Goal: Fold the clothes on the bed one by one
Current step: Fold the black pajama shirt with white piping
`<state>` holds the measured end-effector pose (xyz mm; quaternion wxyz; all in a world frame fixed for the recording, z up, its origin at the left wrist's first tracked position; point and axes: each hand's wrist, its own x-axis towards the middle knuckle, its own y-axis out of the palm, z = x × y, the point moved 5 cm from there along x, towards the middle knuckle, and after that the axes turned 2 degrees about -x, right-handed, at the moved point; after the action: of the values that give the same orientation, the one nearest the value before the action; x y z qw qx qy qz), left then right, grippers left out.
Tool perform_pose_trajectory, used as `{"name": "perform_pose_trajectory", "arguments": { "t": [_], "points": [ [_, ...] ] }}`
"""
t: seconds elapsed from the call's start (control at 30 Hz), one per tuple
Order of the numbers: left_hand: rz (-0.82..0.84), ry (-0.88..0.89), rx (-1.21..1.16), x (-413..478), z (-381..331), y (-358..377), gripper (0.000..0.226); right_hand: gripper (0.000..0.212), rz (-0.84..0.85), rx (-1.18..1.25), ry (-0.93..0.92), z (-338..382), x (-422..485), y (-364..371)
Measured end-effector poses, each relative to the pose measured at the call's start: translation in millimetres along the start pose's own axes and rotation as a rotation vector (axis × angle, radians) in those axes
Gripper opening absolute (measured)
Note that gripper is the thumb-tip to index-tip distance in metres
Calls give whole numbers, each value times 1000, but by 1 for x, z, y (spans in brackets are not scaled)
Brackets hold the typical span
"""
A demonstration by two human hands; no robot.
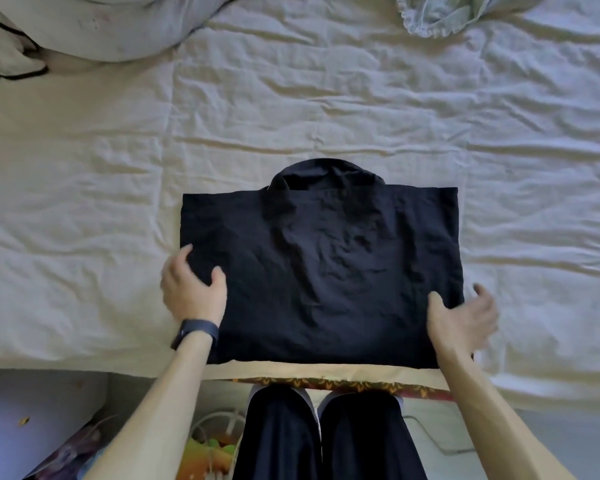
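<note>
A black hooded garment lies folded into a flat rectangle near the front edge of the bed, its hood bunched at the far side. My left hand, with a dark watch on its wrist, grips the garment's left edge with the thumb on top of the cloth. My right hand holds the right edge the same way, thumb on the fabric and fingers past the edge.
The wrinkled white sheet covers the bed. A pale pillow lies at the far left and a crumpled light green cloth at the far right. My legs stand against the bed edge; colourful clutter is on the floor.
</note>
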<state>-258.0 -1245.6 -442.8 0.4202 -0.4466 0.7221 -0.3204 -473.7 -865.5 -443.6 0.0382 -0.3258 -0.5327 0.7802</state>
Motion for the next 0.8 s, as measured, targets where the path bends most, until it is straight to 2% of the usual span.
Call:
{"name": "perform_pose_trajectory", "arguments": {
  "t": [0.07, 0.13, 0.2, 0.27, 0.37, 0.43, 0.53, 0.63, 0.7, 0.8],
  "points": [
    [98, 250, 21, 25, -48, 18, 53, 59, 55, -12, -326, 52, 9, 8],
    [169, 437, 62, 45, -97, 39, 47, 45, 97, -37, -578, 103, 16, 22],
    [250, 542, 106, 61, -138, 65, 45, 40, 134, -108, -763, 156, 18, 40],
    [325, 627, 246, 74, -169, 93, 45, 42, 176, -243, -877, 199, 23, 61],
    [392, 687, 498, 90, -183, 121, 38, 40, 232, -442, -865, 230, 39, 86],
    [385, 731, 563, 100, -183, 126, 28, 29, 241, -504, -869, 236, 49, 94],
    [420, 672, 420, 115, -173, 116, 21, 24, 348, -487, -890, 234, 58, 94],
    [507, 533, 299, 130, -156, 110, 25, 38, 477, -485, -826, 233, 71, 89],
    [577, 527, 354, 133, -153, 114, 26, 46, 471, -556, -846, 235, 76, 90],
    [621, 529, 359, 131, -159, 124, 25, 32, 447, -434, -879, 237, 75, 92]
  ]
}}
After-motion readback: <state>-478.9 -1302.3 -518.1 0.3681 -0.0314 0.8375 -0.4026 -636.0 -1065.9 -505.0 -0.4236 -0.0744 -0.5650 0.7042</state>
